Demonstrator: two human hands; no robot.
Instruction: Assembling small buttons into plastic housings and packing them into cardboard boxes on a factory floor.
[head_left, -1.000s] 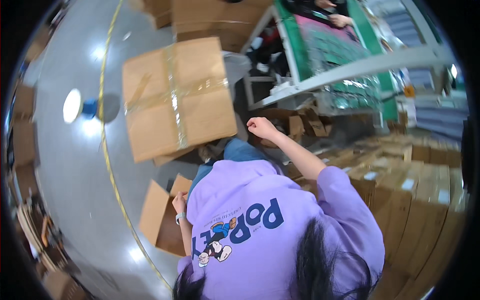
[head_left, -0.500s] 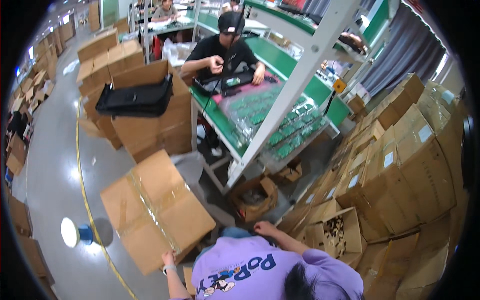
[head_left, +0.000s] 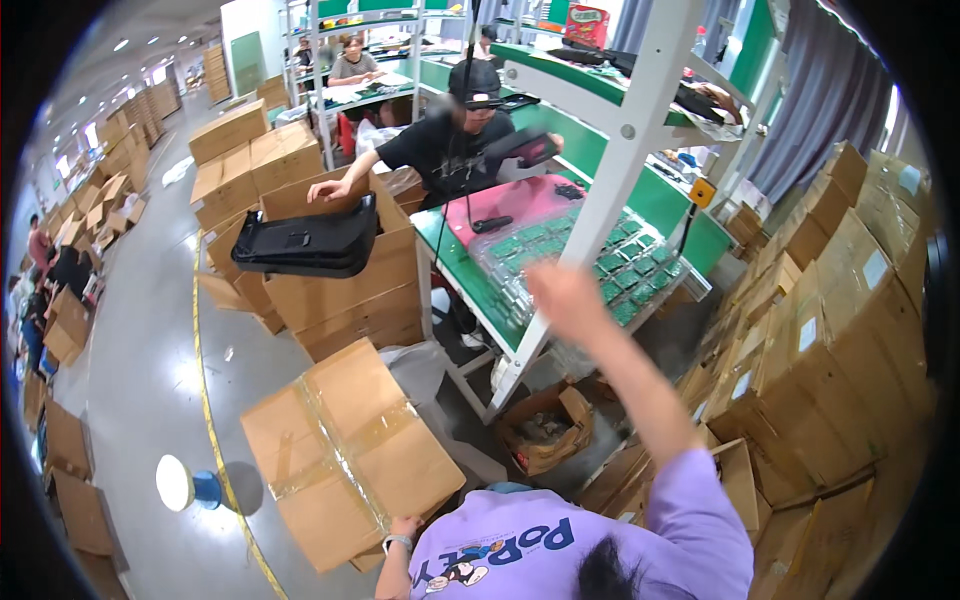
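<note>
My left hand (head_left: 404,527) is at the near right edge of a large taped cardboard carton (head_left: 395,455); its fingers are small and partly hidden against the box. My right arm is stretched forward and up, and my right hand (head_left: 565,300) is blurred in front of the white metal post (head_left: 598,205) of a workbench. Whether it touches the post I cannot tell. Just beyond it lie clear plastic trays of green circuit boards (head_left: 632,268) on the bench. Nothing can be made out in either hand.
Across the bench a co-worker (head_left: 450,150) holds a dark part and reaches toward black plastic housings (head_left: 305,238) on an open carton. A blue-and-white stool (head_left: 178,484) stands left. Stacked cartons (head_left: 800,300) line the right; an open box (head_left: 547,425) sits under the bench.
My right hand has risen from beside my lap to the bench post. My left hand stays by the carton. The co-worker's arm has reached out to the black housings. The view has shifted.
</note>
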